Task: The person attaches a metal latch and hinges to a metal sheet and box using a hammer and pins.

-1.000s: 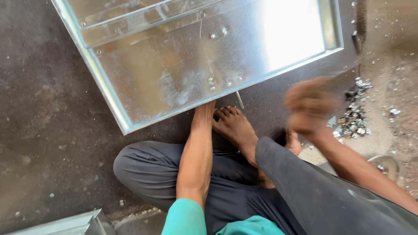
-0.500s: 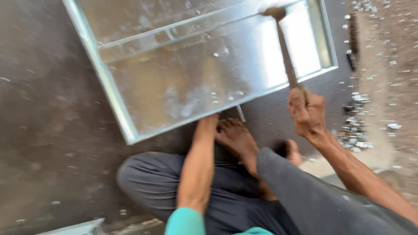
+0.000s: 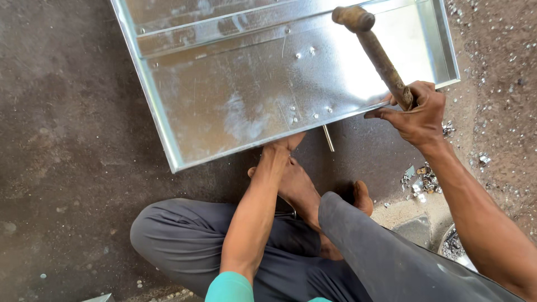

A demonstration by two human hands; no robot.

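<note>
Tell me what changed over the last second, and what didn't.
The right hand, a blur low by the metal scraps a second ago, has swung up gripping a hammer, whose head is now raised over the sheet-metal tray. The left hand stayed at the tray's near edge, and the tray and the crossed legs kept their places.

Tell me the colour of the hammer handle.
Rusty brown, seen in the head view: hammer handle in the right hand.

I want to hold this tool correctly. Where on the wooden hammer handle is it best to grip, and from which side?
Grip the hammer at the bare lower end of its handle, where the right hand holds it now. Come from the right, below the metal tray: the handle slants up-left over the tray, leaving the head free.
</note>
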